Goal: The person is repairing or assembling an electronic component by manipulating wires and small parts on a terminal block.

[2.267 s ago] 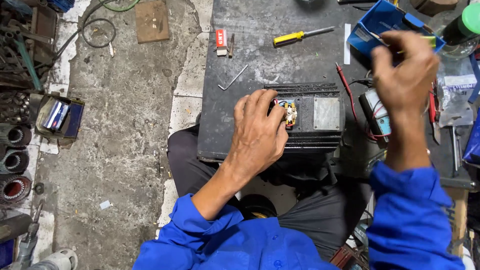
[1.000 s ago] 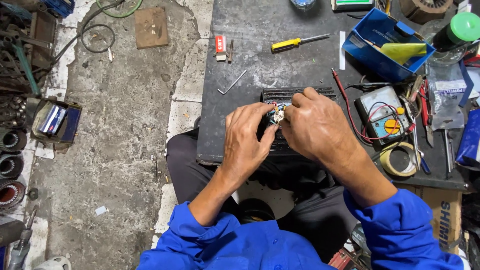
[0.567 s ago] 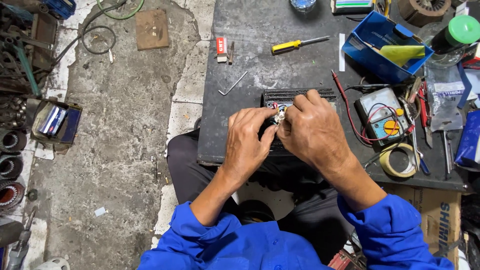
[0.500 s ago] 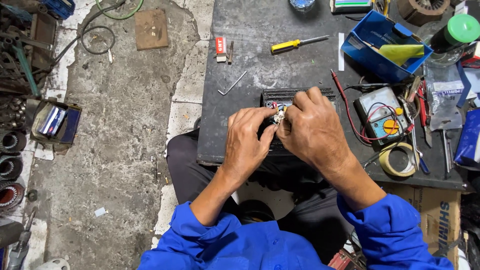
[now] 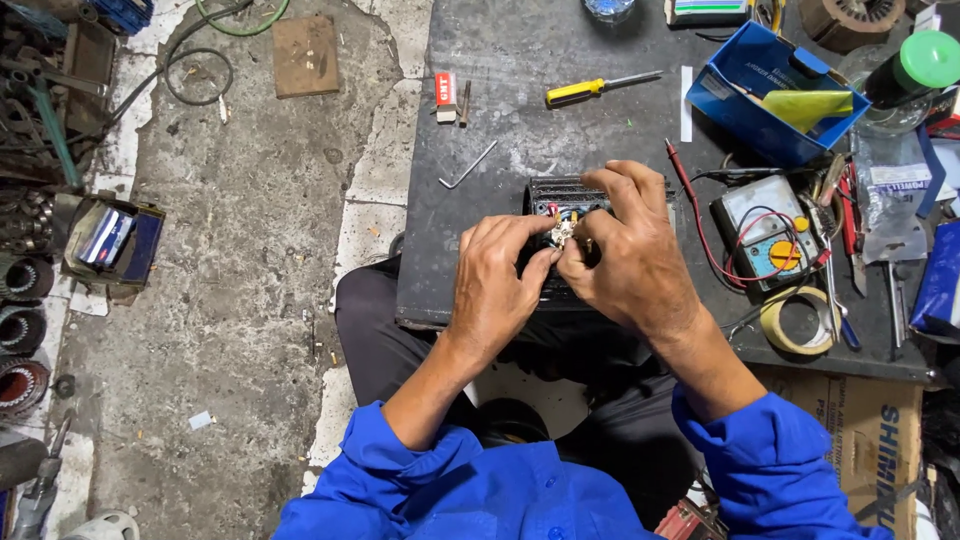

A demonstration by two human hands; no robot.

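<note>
— Both hands meeting over the black finned motor housing [image 5: 560, 192]?
— Yes: left hand [image 5: 497, 290] and right hand [image 5: 625, 262] pinching together on its small wired terminal part [image 5: 562, 230], mid-bench [image 5: 500, 110].
— Lying around?
— Hex key [image 5: 466, 166], yellow-handled screwdriver [image 5: 598, 88], multimeter [image 5: 768, 232], tape roll [image 5: 798, 320], blue box [image 5: 778, 95].

Cracked grey concrete floor [image 5: 250, 260] w/ dark worktop [image 5: 520, 60] under even daylight.

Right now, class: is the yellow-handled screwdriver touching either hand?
Apart. The head view shows the yellow-handled screwdriver lying alone on the table, bare surface between it and both hands.
</note>
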